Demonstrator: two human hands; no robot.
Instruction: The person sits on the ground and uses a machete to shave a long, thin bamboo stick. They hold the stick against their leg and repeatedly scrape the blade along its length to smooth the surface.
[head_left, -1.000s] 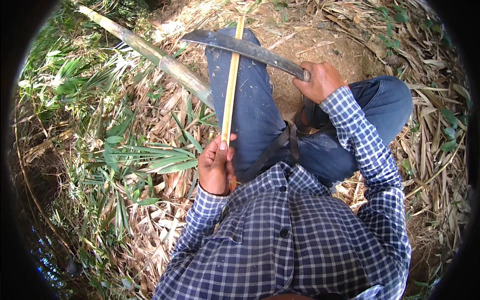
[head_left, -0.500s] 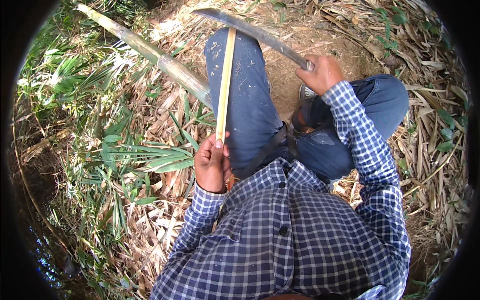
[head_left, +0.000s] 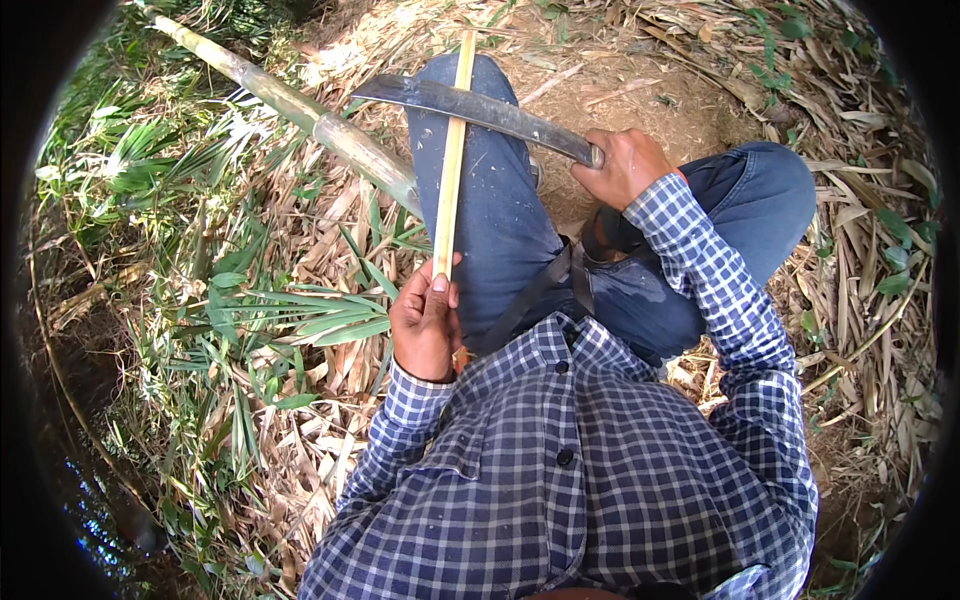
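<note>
My left hand [head_left: 425,325] pinches the near end of a pale split bamboo strip [head_left: 452,190], thumb on top. The strip runs away from me along my bent left knee, its far end just past the kneecap. My right hand [head_left: 628,163] is closed round the handle end of a long machete [head_left: 480,108] with a dark, slightly curved blade. The blade lies across the strip above the knee, its tip pointing left. Most of the handle is hidden in my fist.
A thick bamboo pole [head_left: 300,115] slants from the far left to beside my left knee. Green bamboo leaves [head_left: 335,310] and dry leaf litter [head_left: 310,390] cover the ground at left. Bare soil [head_left: 650,105] lies ahead, with more litter at right.
My right hand has drawn the machete nearer and a little left, so the blade now crosses the strip below its far end. My left hand keeps its hold, nearly still.
</note>
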